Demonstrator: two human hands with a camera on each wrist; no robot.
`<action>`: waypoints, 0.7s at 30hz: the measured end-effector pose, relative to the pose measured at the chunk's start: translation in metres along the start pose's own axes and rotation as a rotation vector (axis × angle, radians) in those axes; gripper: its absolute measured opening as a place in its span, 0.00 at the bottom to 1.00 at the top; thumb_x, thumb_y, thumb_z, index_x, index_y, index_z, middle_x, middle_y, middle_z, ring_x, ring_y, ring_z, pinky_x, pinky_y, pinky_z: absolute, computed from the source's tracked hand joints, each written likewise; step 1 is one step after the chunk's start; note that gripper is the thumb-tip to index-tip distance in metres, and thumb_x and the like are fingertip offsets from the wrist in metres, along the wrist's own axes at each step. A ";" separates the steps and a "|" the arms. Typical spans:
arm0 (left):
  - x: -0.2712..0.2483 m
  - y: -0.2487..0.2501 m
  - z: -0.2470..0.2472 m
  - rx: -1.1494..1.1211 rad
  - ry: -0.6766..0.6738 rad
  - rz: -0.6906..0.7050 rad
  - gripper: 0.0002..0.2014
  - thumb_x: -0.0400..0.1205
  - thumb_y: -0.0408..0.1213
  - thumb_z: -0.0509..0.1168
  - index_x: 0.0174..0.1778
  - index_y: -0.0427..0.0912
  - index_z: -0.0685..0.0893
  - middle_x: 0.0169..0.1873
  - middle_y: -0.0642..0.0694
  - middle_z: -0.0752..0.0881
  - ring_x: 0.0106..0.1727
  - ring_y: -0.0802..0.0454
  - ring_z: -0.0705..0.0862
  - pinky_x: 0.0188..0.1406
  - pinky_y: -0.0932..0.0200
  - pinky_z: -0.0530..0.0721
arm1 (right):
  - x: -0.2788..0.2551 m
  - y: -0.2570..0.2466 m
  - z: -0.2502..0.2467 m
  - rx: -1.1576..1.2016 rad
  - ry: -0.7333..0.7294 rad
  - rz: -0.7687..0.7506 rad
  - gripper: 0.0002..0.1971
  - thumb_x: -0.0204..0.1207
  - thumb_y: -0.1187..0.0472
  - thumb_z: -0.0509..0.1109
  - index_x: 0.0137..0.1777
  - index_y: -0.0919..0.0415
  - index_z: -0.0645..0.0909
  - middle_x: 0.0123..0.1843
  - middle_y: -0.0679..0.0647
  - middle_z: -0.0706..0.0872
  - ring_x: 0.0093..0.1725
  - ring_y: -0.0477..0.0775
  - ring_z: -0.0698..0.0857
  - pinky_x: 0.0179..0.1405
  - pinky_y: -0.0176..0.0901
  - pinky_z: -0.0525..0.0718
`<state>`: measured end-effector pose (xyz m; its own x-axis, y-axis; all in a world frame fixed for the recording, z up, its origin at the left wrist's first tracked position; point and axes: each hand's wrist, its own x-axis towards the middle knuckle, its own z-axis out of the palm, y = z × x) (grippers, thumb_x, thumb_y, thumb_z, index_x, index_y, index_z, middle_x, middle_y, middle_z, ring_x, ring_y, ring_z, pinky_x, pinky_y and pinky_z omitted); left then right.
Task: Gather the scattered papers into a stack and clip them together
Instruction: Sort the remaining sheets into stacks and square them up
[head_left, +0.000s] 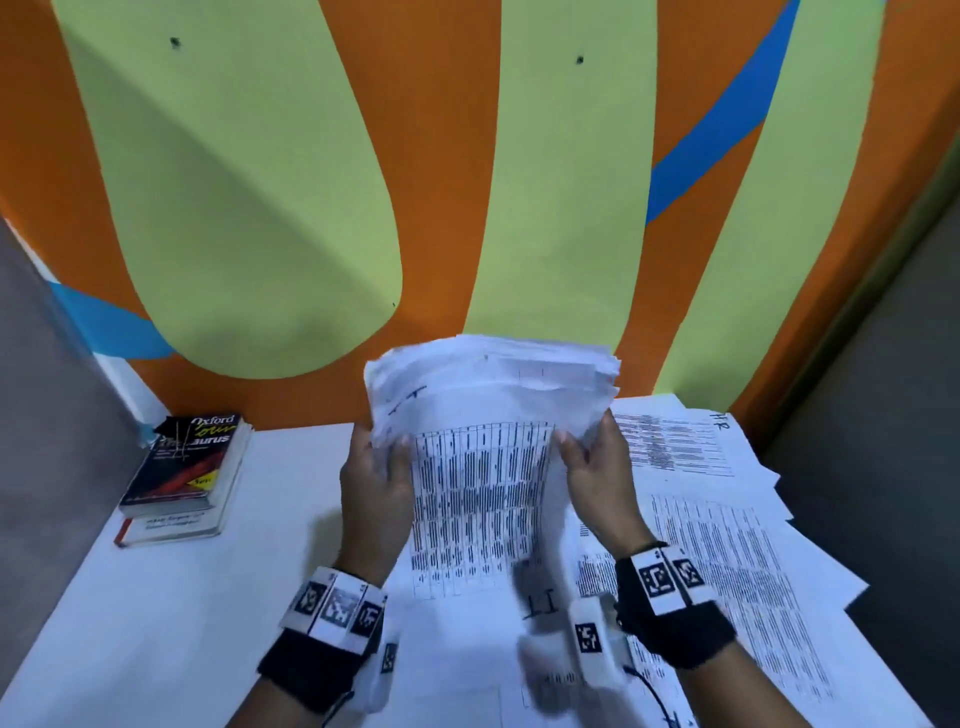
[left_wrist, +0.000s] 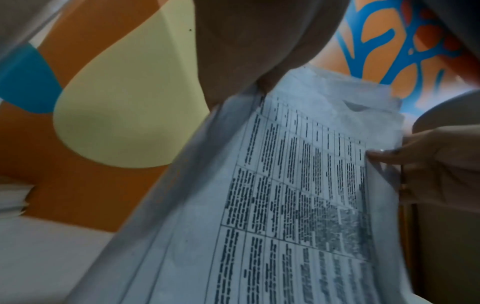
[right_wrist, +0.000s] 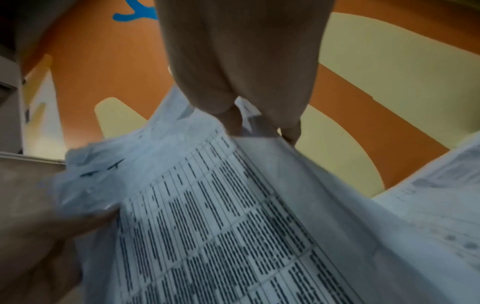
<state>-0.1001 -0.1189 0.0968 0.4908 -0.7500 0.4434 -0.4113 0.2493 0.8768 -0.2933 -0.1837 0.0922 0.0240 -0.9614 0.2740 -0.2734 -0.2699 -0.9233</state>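
Observation:
A thick stack of printed white papers (head_left: 483, 467) stands on edge over the white table, its top sheet covered in table rows. My left hand (head_left: 376, 480) grips the stack's left edge, thumb on the front. At the right edge my right hand (head_left: 597, 470) holds it the same way. In the left wrist view the stack (left_wrist: 298, 195) fills the middle with the right hand's thumb (left_wrist: 384, 156) on its far side. The right wrist view shows the stack (right_wrist: 221, 216) and my left thumb (right_wrist: 98, 220) pressed on it. More loose printed sheets (head_left: 727, 530) lie spread on the table to the right.
Two books (head_left: 182, 478) lie stacked at the table's back left, near the orange and green wall (head_left: 519, 208). The white table (head_left: 208, 623) has bare surface at the front left. A grey partition (head_left: 883, 415) stands to the right.

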 end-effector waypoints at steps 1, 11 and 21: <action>0.003 0.010 0.002 -0.010 0.030 0.026 0.11 0.83 0.25 0.61 0.61 0.35 0.75 0.47 0.62 0.79 0.48 0.81 0.79 0.44 0.88 0.68 | 0.000 -0.008 0.000 -0.001 0.054 -0.024 0.20 0.81 0.59 0.66 0.68 0.70 0.70 0.57 0.70 0.82 0.58 0.63 0.84 0.59 0.55 0.82; 0.027 0.080 0.000 -0.110 0.125 0.139 0.21 0.81 0.37 0.68 0.64 0.55 0.66 0.58 0.63 0.79 0.57 0.77 0.77 0.56 0.80 0.71 | -0.004 -0.087 -0.016 0.124 0.281 -0.374 0.16 0.79 0.66 0.69 0.66 0.62 0.73 0.52 0.47 0.86 0.48 0.37 0.85 0.44 0.29 0.82; 0.011 0.023 0.031 0.001 0.122 -0.004 0.05 0.83 0.28 0.63 0.45 0.36 0.72 0.34 0.51 0.78 0.34 0.56 0.76 0.33 0.68 0.70 | -0.005 -0.007 0.007 0.066 0.114 -0.102 0.16 0.83 0.66 0.63 0.62 0.44 0.71 0.53 0.39 0.84 0.52 0.37 0.85 0.50 0.37 0.82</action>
<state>-0.1283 -0.1400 0.1164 0.5818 -0.6711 0.4596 -0.4102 0.2458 0.8782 -0.2849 -0.1772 0.0955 -0.0616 -0.9177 0.3924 -0.2113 -0.3722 -0.9038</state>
